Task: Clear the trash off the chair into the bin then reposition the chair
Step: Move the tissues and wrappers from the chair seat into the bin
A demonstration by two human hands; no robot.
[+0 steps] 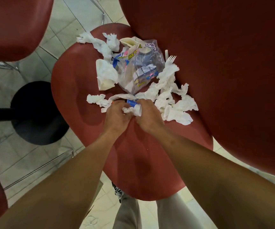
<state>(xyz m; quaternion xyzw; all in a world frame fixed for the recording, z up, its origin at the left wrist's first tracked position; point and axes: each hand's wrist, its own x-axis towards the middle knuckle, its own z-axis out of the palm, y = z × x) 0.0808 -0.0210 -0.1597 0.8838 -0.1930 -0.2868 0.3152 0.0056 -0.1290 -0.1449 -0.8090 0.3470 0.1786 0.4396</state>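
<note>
Both hands meet at the middle of the red chair (77, 90) seat. The left hand (117, 115) and right hand (147, 117) each have their grip clenched on the same wad of crumpled tissue (132, 110), with a small blue wrapper (131, 102) just beyond their knuckles. The rest of the trash lies farther back on the seat: a clear plastic towel bag (141, 66) with printed lettering in the middle, more white tissues (171, 98) strewn round it, and a white plastic fork (169, 61) at the bag's right edge, near the chair's backrest. A black round base (34, 113) stands on the tiled floor (34, 156) left of the chair.
</note>
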